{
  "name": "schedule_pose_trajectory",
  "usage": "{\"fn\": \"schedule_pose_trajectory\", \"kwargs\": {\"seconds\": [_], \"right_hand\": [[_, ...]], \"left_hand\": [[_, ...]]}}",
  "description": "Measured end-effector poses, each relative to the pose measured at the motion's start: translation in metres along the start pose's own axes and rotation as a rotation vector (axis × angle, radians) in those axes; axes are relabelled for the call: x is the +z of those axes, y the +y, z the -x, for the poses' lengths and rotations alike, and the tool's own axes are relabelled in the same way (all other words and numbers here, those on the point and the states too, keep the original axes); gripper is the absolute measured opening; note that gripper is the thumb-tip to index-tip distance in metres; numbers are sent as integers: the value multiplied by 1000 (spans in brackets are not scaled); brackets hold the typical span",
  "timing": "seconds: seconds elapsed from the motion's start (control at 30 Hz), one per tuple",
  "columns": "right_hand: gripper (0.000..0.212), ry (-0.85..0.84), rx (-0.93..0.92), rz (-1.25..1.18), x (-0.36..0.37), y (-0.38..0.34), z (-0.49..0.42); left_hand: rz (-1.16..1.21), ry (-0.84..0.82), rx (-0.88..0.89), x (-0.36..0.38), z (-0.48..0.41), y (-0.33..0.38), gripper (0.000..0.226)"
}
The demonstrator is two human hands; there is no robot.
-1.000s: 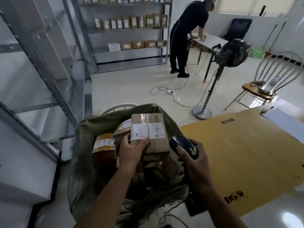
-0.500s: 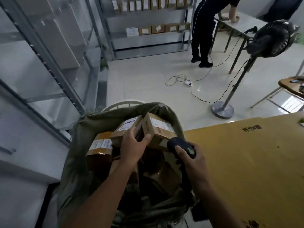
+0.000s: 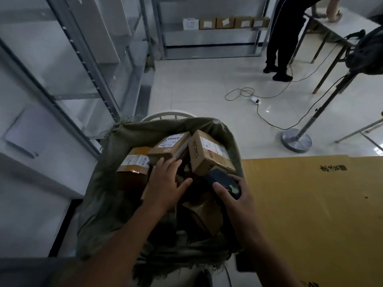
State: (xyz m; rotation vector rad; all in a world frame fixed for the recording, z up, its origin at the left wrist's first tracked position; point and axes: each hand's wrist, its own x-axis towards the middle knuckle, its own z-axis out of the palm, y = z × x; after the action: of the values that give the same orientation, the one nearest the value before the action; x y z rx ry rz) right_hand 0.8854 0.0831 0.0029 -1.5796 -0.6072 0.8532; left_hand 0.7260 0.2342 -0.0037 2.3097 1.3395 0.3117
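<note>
A green woven sack [image 3: 99, 204] stands open in front of me, filled with several cardboard parcels. My left hand [image 3: 165, 183] reaches into it with fingers spread, fingertips touching the near edge of a flat labelled parcel [image 3: 167, 147]. To its right lies a taller labelled parcel [image 3: 207, 152], free of my hand. A tape-wrapped parcel [image 3: 134, 162] sits at the left. My right hand [image 3: 234, 201] grips a dark handheld scanner [image 3: 226, 183] with a green button, held over the sack's right side.
A yellow cardboard sheet [image 3: 310, 214] covers the table at the right. Grey metal shelving [image 3: 87, 65] stands at the left and back. A fan stand base [image 3: 296, 140] and a cable [image 3: 246, 94] lie on the floor. A person in dark clothes [image 3: 279, 38] bends over a far table.
My left hand let go of the taller parcel, which now lies in the sack, and moved left to the flat parcel. The camera tilted down and left.
</note>
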Motion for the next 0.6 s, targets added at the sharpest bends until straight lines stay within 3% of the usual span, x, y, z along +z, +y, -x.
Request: {"fn": "schedule_pose_trajectory", "kwargs": {"seconds": [0.33,0.6], "right_hand": [[53,-152,-149,100,63,-13,64],[47,-378,-290,174,133,-18,172]], "left_hand": [[-73,117,-204,-50,113,-59,71],[-17,322,-298,-104,281,-124,80]]}}
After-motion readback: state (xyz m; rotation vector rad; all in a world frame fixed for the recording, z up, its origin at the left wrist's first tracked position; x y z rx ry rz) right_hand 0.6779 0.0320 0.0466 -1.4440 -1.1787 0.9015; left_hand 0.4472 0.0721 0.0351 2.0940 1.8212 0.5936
